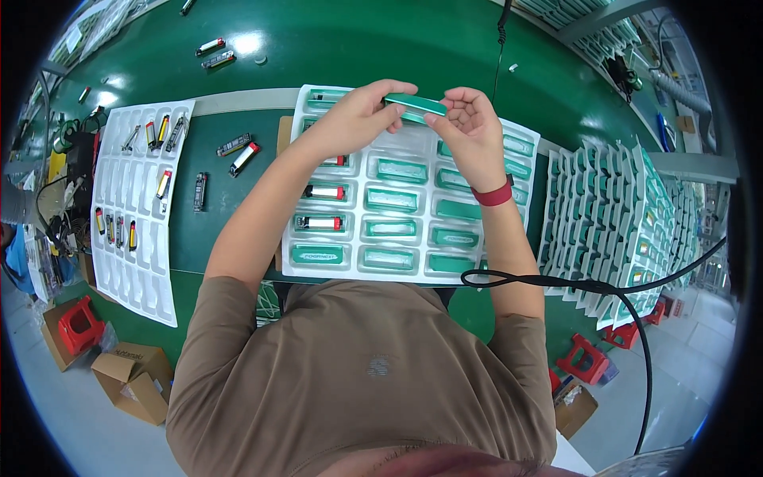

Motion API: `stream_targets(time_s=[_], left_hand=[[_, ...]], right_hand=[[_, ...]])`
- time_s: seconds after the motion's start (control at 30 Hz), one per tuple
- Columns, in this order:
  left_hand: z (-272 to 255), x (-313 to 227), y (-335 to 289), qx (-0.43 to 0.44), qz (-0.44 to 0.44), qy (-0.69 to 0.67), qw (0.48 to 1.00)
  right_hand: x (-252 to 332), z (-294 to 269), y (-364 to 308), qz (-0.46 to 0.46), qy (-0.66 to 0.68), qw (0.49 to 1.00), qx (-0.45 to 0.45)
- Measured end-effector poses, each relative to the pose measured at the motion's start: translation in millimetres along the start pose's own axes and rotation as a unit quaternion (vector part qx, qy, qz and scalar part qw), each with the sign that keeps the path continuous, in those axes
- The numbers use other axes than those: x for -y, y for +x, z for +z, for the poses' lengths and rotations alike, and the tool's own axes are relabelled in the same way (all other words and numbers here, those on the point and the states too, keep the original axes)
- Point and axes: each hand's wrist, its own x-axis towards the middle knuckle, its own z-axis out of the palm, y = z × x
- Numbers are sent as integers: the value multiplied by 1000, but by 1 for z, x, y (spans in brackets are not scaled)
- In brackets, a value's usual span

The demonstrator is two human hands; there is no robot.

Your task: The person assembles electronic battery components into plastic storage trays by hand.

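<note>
Over the far part of a white moulded tray (356,208), a long green casing (416,103) is held level between my hands. My left hand (362,119) pinches its left end between thumb and fingers. The thumb and index finger of my right hand (475,131) grip its right end, with the other fingers curled loosely. Below, the tray's compartments hold several similar green casings (391,199). Down its left column lie several red-ended battery assemblies (319,223), partly hidden by my left forearm.
Left of me, another white tray (143,262) holds several small battery assemblies. Loose ones (245,159) lie between the trays, others (218,60) farther back. A tall stack of filled trays (596,222) stands at right. A looped black cable (556,281) crosses my right arm.
</note>
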Motion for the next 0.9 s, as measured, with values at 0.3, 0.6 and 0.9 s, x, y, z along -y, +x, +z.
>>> stream_targets(time_s=[0.3,0.6,0.9], left_hand=[[15,-28,-16,-153,319,249,902],[16,-21,-11,-134,177,288,932],[34,5,-55,21,141,484,863]], right_hand=[[25,9,-17,-288,-266,920,-30],[14,11,-9,-53,-110,992,-22],[-28,-7,9,-241,-476,833,145]])
